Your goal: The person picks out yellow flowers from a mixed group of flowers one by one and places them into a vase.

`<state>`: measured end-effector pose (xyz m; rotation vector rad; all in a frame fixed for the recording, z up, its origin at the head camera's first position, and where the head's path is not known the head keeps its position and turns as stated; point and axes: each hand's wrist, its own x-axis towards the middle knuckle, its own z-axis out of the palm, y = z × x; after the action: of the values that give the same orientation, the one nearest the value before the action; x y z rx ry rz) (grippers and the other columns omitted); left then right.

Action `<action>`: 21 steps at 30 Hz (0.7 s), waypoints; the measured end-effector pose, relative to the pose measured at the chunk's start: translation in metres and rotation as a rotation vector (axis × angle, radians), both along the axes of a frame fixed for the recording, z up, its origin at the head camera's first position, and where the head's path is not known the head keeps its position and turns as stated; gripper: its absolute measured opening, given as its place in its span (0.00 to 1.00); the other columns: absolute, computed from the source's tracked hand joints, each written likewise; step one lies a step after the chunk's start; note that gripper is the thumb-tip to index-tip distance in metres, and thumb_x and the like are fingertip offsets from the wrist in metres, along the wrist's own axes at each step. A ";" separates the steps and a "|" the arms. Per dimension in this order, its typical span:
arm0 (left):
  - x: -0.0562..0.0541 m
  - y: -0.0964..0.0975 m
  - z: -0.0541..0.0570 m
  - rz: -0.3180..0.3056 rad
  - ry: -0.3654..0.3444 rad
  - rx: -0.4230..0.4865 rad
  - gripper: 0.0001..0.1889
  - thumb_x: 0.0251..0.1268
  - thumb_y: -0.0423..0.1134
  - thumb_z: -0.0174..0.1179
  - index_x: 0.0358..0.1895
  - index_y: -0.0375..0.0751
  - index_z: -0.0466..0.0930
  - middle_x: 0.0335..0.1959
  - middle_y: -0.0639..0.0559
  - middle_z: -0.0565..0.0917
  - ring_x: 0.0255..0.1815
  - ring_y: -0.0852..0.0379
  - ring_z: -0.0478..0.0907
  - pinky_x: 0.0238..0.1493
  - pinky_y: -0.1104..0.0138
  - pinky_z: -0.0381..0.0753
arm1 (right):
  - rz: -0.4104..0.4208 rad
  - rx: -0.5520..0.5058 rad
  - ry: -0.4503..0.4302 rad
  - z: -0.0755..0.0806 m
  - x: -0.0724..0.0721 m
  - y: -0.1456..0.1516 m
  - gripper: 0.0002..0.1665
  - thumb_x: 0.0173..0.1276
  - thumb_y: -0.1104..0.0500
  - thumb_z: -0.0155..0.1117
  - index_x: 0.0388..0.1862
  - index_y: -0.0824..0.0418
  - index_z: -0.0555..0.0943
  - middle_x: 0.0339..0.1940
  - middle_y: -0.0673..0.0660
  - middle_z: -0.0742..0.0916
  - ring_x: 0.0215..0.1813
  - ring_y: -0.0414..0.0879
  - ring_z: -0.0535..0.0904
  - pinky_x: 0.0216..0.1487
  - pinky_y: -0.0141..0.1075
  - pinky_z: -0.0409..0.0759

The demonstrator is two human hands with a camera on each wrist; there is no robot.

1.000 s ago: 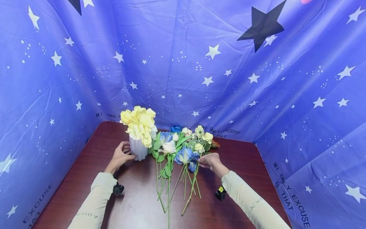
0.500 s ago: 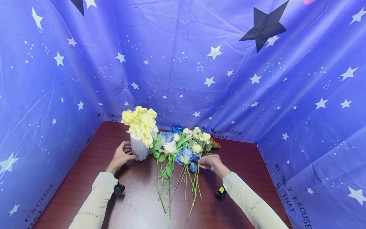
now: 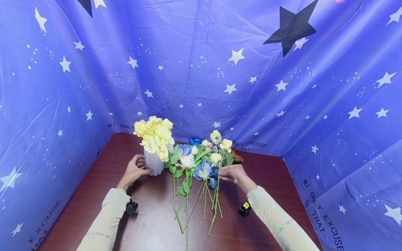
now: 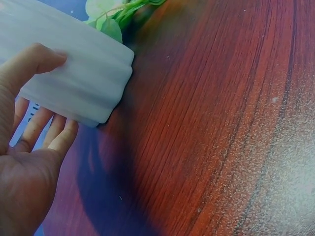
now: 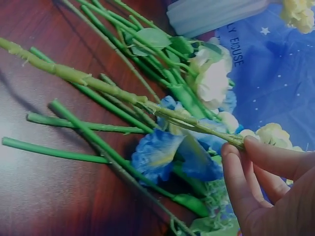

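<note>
My left hand (image 3: 133, 171) holds the side of a white ribbed vase (image 3: 153, 163), its thumb on the near face and its fingers round the other side. Large yellow blooms (image 3: 155, 134) stand in the vase. Between thumb and fingertips, my right hand (image 3: 233, 173) pinches the stem (image 5: 74, 73) of a spray of small pale-yellow flowers (image 3: 226, 144). That stem slants over the other flowers, its cut end towards me. Beneath it lie a blue flower (image 3: 202, 170) and a white rose (image 3: 186, 161), with several green stems pointing to the near side.
More flowers lie at the back of the dark red wooden table (image 3: 150, 216), among them a deep-blue bloom (image 3: 195, 141) and an orange one (image 3: 237, 157). A blue star-printed cloth (image 3: 188, 69) hangs close round the table's back and sides.
The pale-yellow spray has risen a little and turned more upright; its heads have shifted left and its stem end right. My left hand stays on the vase.
</note>
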<state>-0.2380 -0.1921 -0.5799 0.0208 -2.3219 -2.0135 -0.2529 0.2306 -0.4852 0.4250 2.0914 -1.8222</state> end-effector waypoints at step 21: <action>0.000 -0.002 0.001 -0.002 0.024 -0.011 0.38 0.48 0.23 0.75 0.64 0.27 0.65 0.54 0.33 0.76 0.60 0.37 0.77 0.68 0.50 0.78 | -0.030 0.070 0.229 0.058 -0.001 -0.021 0.15 0.60 0.75 0.72 0.47 0.78 0.84 0.25 0.53 0.90 0.28 0.41 0.88 0.40 0.38 0.90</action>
<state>-0.2384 -0.1944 -0.5793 -0.0068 -2.3194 -1.9905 -0.2535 0.2096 -0.4274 0.2772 2.3169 -1.8985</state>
